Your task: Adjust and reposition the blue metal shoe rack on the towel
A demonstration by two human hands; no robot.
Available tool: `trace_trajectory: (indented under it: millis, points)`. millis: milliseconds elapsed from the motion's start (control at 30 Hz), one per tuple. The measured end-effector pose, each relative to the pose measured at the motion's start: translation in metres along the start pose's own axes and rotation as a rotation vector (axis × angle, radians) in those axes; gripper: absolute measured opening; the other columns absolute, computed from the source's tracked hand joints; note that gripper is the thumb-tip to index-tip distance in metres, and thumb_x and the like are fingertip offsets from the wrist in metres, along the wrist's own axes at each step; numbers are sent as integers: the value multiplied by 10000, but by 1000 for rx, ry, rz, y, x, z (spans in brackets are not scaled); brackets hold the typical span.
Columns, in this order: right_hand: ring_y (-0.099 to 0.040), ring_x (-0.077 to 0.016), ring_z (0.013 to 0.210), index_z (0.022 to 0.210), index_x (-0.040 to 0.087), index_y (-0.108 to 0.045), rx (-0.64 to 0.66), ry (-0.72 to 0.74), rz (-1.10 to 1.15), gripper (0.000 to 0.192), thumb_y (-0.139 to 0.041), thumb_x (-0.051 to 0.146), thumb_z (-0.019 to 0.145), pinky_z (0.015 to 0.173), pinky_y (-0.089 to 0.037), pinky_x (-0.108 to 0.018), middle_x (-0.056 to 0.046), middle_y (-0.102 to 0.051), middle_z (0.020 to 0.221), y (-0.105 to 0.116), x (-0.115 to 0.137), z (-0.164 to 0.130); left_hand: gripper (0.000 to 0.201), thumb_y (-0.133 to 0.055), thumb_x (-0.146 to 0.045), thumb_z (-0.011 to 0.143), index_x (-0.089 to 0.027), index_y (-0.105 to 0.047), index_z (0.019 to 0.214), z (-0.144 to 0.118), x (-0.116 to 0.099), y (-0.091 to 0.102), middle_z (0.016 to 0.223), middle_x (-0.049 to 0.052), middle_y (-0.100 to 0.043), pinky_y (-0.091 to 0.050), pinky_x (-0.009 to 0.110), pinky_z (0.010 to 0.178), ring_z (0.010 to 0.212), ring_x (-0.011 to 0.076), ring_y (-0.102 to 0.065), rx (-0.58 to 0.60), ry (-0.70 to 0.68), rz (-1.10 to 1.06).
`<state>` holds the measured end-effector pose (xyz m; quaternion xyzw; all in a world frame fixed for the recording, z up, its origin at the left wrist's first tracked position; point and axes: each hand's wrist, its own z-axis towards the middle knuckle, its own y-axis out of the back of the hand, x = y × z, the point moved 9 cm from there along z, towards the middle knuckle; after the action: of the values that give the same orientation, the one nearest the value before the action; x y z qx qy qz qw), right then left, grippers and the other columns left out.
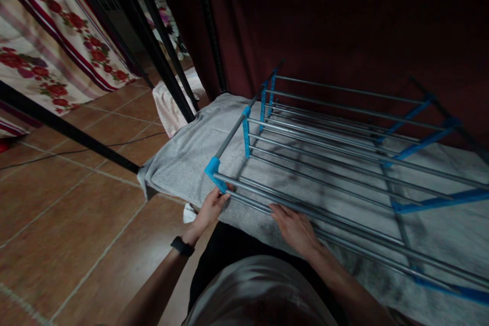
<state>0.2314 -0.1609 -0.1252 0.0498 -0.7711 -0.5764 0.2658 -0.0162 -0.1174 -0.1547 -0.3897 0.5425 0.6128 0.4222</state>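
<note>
A shoe rack point(324, 163) of grey metal tubes and blue plastic joints lies on a grey towel-like cloth point(191, 137). My left hand point(211, 207) is closed at the rack's near left corner, its fingers round the lower end of a blue corner joint point(213, 168) where a tube enters. Further right, my right hand point(295, 226) curls its fingers over the near lower tube point(248, 201). Its fingertips are partly hidden behind the tubes. Blue side braces point(424, 145) hold the tubes at the right end, which runs out of view.
Black metal posts point(153, 35) stand to the left, and a black bar point(69, 127) slants across there. A dark red panel point(324, 25) rises behind the rack. Beyond the posts hangs a floral curtain point(49, 25). A thin cable point(80, 152) crosses the tiled floor point(76, 204).
</note>
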Motion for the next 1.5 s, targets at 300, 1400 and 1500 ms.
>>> trace_trajectory:
  millis: [300,1400,1500]
  points:
    - [-662,-216,1147,1385,239,-527,32,24,10,430,-264,297,1048,967,-497,-340,-89,-690,1273,6,3,1,260,-600,-460,856,-206,-571,810,0,3,0,683,-1,-567,-507,316,767,790,188,-576,-16,7,10]
    - [-713,-204,977,1250,234,-573,-25,-20,-137,376,-264,336,1061,818,-508,-304,-87,-735,1133,7,16,6,246,-522,-454,877,-211,-562,871,-3,-4,0,808,28,-666,-532,349,785,818,207,-627,-80,-23,186]
    - [-718,-220,992,1243,229,-573,-5,-22,-101,378,-265,350,1060,805,-525,-310,-90,-741,1117,9,16,8,285,-509,-488,867,-210,-571,883,-1,-2,1,820,35,-677,-534,344,776,798,204,-631,-83,-22,202]
